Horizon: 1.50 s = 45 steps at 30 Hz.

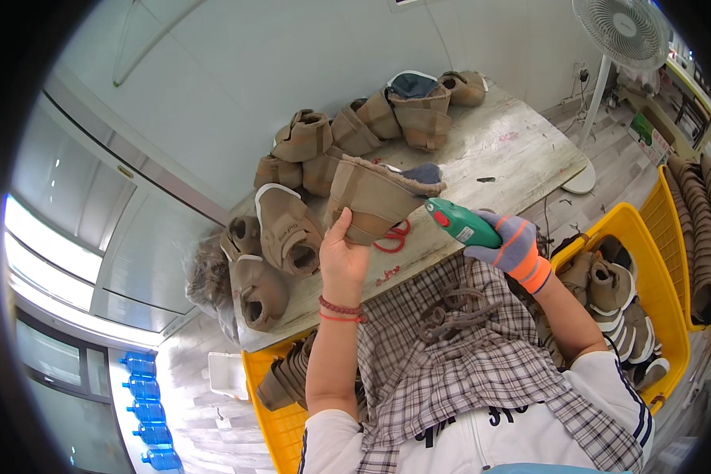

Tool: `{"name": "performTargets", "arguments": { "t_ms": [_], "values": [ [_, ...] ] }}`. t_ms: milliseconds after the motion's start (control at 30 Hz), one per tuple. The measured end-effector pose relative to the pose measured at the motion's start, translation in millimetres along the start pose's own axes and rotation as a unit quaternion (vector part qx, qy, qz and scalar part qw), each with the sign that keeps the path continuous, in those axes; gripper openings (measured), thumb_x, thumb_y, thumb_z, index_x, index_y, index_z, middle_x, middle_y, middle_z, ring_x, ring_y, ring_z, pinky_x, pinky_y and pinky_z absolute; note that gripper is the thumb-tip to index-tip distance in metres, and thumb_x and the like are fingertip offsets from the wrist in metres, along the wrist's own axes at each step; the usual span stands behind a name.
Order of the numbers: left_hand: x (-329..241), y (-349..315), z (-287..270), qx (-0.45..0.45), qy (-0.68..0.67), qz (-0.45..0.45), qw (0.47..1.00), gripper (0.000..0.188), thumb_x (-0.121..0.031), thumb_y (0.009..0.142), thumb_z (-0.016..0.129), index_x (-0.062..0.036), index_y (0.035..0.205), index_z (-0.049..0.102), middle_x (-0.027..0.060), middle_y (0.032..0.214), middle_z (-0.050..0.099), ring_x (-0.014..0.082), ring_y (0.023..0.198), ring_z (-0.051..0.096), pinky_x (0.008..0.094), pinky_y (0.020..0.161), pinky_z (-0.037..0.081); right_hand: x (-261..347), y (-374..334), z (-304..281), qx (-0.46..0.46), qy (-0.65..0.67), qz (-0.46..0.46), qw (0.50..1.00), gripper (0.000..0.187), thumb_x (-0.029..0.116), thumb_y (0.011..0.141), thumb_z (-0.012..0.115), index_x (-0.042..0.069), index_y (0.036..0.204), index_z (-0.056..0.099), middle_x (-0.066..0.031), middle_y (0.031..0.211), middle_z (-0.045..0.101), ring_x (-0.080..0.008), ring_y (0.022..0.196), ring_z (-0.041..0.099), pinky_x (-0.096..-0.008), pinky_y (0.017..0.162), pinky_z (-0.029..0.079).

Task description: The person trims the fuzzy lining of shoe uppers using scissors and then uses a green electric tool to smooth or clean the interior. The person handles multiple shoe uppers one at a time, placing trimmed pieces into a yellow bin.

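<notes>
My bare left hand (344,265), with red bracelets at the wrist, grips a brown shoe upper (371,199) from below and holds it over the table's near edge. The upper has a fuzzy lining and a dark blue part at its opening. My right hand (517,251), in a grey and orange glove, is wrapped round a green handheld tool (468,225) with a red button. The tool's tip points at the upper's right end, close to it; whether they touch I cannot tell. Red-handled scissors (395,238) lie on the table beneath the upper, partly hidden.
Several brown shoe uppers (302,136) line the back and left of the worn table (521,146). Yellow crates (657,261) with more uppers stand at my right; another (262,411) is below the table at left. A white fan (620,31) stands far right.
</notes>
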State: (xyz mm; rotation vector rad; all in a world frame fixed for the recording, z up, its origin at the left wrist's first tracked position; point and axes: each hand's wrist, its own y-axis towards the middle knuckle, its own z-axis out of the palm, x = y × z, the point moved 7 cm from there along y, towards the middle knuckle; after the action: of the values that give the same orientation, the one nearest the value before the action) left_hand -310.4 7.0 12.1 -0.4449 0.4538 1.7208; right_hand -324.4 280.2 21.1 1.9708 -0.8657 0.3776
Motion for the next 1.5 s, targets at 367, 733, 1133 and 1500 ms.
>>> {"name": "performTargets", "arguments": {
  "t_ms": [367,733,1133,1500],
  "values": [
    [5.4,-20.3,16.2,0.087,0.184,0.13,0.97,0.037,0.0,0.09,0.055,-0.0051,0.126,0.051,0.0071,0.128,0.053,0.0204,0.117,0.05,0.0373,0.102,0.038,-18.0,-2.9,23.5,0.021,0.124,0.131,0.983,0.054,0.043,0.065,0.08,0.007,0.103,0.067,-0.0115,0.075,0.067,-0.0213,0.064,0.066,-0.0292,0.061,0.052],
    [16.9,-21.3,-7.2,0.096,0.402,0.176,0.893,0.025,-0.003,0.089,0.06,-0.0018,0.113,0.059,0.0042,0.114,0.061,0.013,0.099,0.057,0.0286,0.086,0.046,-19.8,0.0,34.3,0.047,0.184,0.205,0.96,0.051,0.041,0.069,0.079,0.003,0.101,0.067,-0.0058,0.069,0.065,-0.0102,0.061,0.061,-0.0246,0.058,0.05],
    [25.6,-29.5,-2.3,0.16,0.738,0.281,0.592,0.027,0.0,0.074,0.063,-0.0009,0.101,0.062,0.0181,0.107,0.055,0.0378,0.1,0.05,0.0431,0.084,0.044,-29.7,0.7,42.0,0.058,0.249,0.296,0.921,0.048,0.04,0.073,0.076,0.0,0.098,0.066,-0.0021,0.066,0.06,-0.0067,0.056,0.055,-0.0224,0.052,0.045],
    [47.4,-49.5,-15.1,0.257,0.824,0.258,0.434,0.03,0.003,0.07,0.058,-0.0017,0.099,0.063,0.0198,0.107,0.051,0.0418,0.098,0.047,0.0484,0.082,0.041,-32.4,4.1,40.2,0.066,0.332,0.336,0.879,0.044,0.039,0.077,0.073,-0.003,0.085,0.062,-0.0017,0.057,0.055,-0.0079,0.046,0.051,-0.0229,0.042,0.039]
  ]
}}
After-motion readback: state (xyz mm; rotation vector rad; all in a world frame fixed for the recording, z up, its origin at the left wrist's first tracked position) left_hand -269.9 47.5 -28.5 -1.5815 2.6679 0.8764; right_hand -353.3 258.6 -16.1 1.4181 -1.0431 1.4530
